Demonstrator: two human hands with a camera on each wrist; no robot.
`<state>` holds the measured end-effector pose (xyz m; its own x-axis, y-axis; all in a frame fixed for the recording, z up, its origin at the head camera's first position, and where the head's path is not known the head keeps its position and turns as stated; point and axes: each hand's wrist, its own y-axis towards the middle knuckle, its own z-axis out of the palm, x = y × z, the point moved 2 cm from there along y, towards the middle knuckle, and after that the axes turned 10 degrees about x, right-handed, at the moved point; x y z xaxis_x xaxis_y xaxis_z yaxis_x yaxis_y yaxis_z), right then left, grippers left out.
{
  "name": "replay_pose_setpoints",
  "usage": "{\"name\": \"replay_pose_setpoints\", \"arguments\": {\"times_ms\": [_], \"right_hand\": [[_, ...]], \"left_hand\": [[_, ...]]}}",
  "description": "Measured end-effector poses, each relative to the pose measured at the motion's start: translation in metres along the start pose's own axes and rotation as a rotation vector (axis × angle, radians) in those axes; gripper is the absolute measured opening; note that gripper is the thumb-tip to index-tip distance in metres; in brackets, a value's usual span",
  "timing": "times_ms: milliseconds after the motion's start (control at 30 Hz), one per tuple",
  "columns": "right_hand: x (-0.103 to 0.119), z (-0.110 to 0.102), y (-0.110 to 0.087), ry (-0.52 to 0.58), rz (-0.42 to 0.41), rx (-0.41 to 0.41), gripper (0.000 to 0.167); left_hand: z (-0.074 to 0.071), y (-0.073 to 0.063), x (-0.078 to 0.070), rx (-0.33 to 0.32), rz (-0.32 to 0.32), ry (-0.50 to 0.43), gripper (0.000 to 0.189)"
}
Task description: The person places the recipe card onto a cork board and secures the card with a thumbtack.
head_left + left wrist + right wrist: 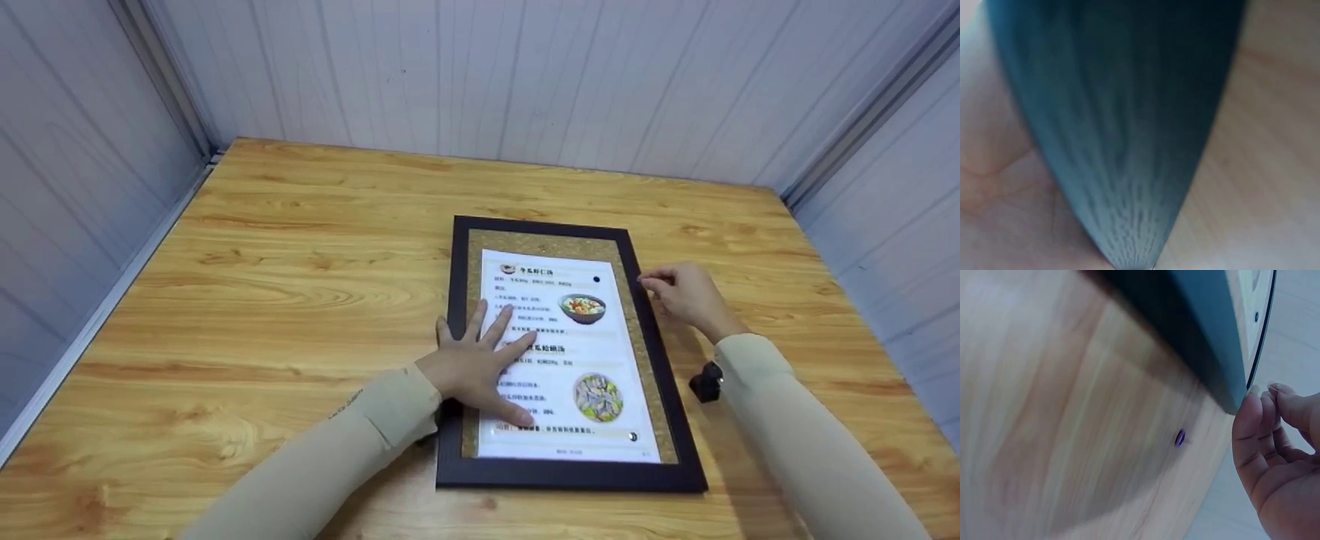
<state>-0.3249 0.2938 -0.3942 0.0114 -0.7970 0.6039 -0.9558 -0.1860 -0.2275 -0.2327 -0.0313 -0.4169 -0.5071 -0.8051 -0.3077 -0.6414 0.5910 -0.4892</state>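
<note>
A black-framed cork board (542, 477) lies on the wooden table, with a white recipe sheet (540, 442) on it. Dark round pins (596, 279) show near the sheet's right corners. My left hand (484, 367) presses flat over the sheet's left side, fingers spread, with its wrist over the frame's left border. Close up in the left wrist view is the black frame border (1129, 112). At the frame's right edge, my right hand (682, 296) has curled fingers, fingertips and thumb meeting. I cannot tell whether something tiny is between them.
Below the frame's border in the right wrist view, a small purple ring (1180, 437) lies on the table (1100, 455). A black wrist camera (706, 382) sits at the right cuff. White panel walls (480, 75) rise behind the table and at both sides.
</note>
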Motion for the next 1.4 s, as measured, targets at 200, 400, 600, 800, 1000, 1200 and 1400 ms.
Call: {"name": "replay_pose_setpoints", "arguments": {"times_ms": [200,400,600,800,1000,1200,1400], "right_hand": [[0.015,0.013,0.004,0.043,-0.025,0.026,0.022],[0.037,0.03,0.014,0.042,-0.075,0.033,0.019],[0.061,0.047,0.023,0.043,-0.096,0.055,0.017],[0.086,0.068,0.034,0.063,-0.11,0.039,0.018],[0.107,0.093,0.047,0.134,-0.163,0.041,0.018],[0.118,0.105,0.055,0.193,-0.171,0.071,0.017],[0.128,0.11,0.061,0.253,-0.135,0.112,0.016]], "left_hand": [[0.0,0.0,0.0,0.004,-0.003,0.001,0.116],[0.001,0.0,0.0,-0.009,-0.01,0.015,0.115],[0.004,0.001,-0.001,-0.004,-0.007,0.021,0.115],[0.006,0.0,0.002,0.007,-0.019,0.025,0.116],[0.008,-0.003,0.004,-0.002,-0.014,0.022,0.115],[0.009,-0.005,0.005,0.001,-0.002,0.011,0.115],[0.008,-0.008,0.006,0.014,-0.014,0.006,0.114]]}}
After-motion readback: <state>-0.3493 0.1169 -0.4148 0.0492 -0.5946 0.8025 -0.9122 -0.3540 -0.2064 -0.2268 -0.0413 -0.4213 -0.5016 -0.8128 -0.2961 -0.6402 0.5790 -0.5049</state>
